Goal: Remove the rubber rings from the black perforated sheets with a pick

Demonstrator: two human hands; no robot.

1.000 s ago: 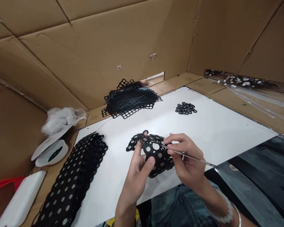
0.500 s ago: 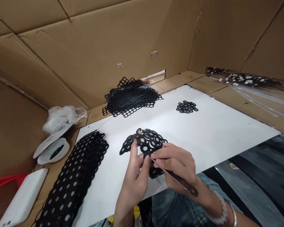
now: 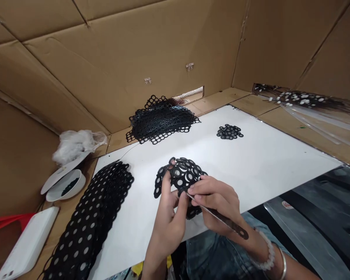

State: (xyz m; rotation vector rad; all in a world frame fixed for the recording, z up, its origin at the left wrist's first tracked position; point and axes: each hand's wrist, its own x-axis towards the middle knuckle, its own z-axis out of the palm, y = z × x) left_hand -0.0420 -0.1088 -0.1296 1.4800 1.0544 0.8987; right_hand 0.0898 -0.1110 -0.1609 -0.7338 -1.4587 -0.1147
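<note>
Between my hands hangs a piece of linked black rings, bunched and curved, just above the white board. My left hand pinches it from the left, thumb and fingers closed on a ring near the middle. In my right hand is a thin, flat metal hand tool with a hole at its rear end. Its tip meets the rings beside my left thumb; the exact shape of the tip is hidden by my fingers. My right fingertips also touch the ring piece.
A long stack of black ringed strips lies left, and black ring mesh is heaped at the back. Loose rings sit back right. A white bowl, plastic bag and white box stand left. Cardboard walls enclose the board.
The left end of the ring piece has swung inward and now hangs more steeply. Both hands keep their grip, with the tool shifted only slightly.
</note>
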